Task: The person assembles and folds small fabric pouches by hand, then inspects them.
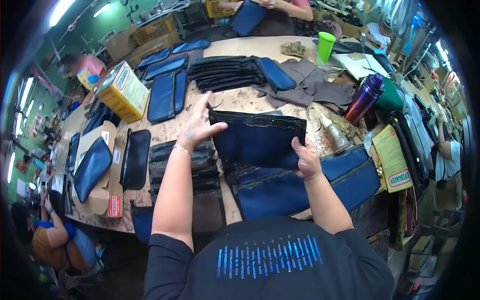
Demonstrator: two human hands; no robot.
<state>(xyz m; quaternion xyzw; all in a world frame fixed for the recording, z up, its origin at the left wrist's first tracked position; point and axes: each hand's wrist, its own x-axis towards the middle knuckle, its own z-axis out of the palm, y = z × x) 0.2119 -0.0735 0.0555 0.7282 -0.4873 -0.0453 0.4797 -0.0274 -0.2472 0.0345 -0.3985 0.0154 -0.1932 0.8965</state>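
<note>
A dark blue flat pouch (255, 142) with black edging is held up in front of me over the table. My right hand (306, 159) grips its lower right edge, thumb on the near face and fingers behind. At the opposite edge, my left hand (201, 122) has its fingers stretched upward and apart, with the thumb lying against the pouch's left side. Below the pouch lie more blue pieces (272, 197). A row of overlapping black-edged pieces (182, 167) lies under my left forearm.
Stacked dark pieces (225, 72) and brown cloth (310, 82) lie farther back. A yellow tin (122, 92) and cardboard box (115, 172) stand left. On the right are a purple bottle (365, 99), green cup (325, 47) and glue-stained container (336, 136). A person across the table holds a blue piece (248, 17).
</note>
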